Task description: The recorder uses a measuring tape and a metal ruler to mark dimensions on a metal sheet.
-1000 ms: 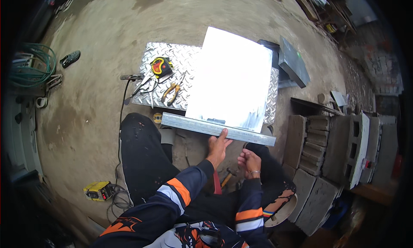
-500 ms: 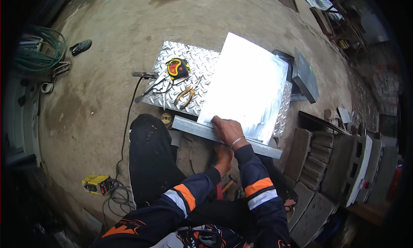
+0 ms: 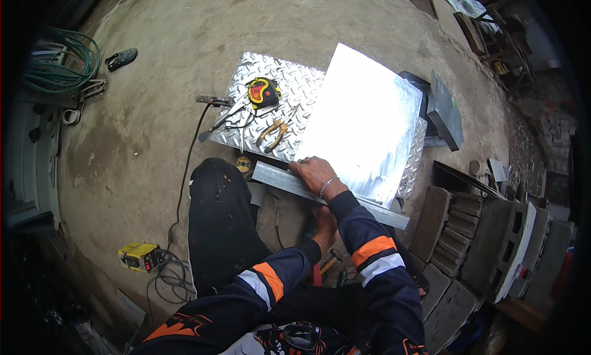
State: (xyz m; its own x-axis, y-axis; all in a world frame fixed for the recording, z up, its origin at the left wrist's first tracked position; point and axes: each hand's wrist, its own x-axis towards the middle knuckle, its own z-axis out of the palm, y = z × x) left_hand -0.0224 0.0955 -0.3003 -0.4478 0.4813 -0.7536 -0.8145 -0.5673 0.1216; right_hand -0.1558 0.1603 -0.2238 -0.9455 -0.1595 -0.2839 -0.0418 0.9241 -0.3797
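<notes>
A shiny flat metal sheet (image 3: 363, 121) lies on a diamond-tread plate (image 3: 283, 75). Along its near edge runs a long grey metal bar (image 3: 280, 178). My right hand (image 3: 315, 175), with a chain bracelet at the wrist, reaches across the bar; its fingers are curled at the sheet's near left corner and closed on the bar. Below the bar is my left hand (image 3: 325, 227), its fingers hidden underneath. On the tread plate's left part are a yellow-and-black tape measure (image 3: 263, 93), orange-handled pliers (image 3: 271, 135) and a clamp-like tool with a cable (image 3: 214, 101).
Grey rectangular metal pieces (image 3: 444, 112) stand beyond the sheet's right side. Concrete blocks (image 3: 465, 232) are stacked at my right. A yellow power unit (image 3: 139, 256) with coiled cable sits on the floor at left. Below my hands lies a hammer (image 3: 331, 261). A green hose (image 3: 74, 78) hangs far left.
My right hand has slid left along the bar to the sheet's near left corner. My left hand stays below the bar. The whole view has shifted slightly.
</notes>
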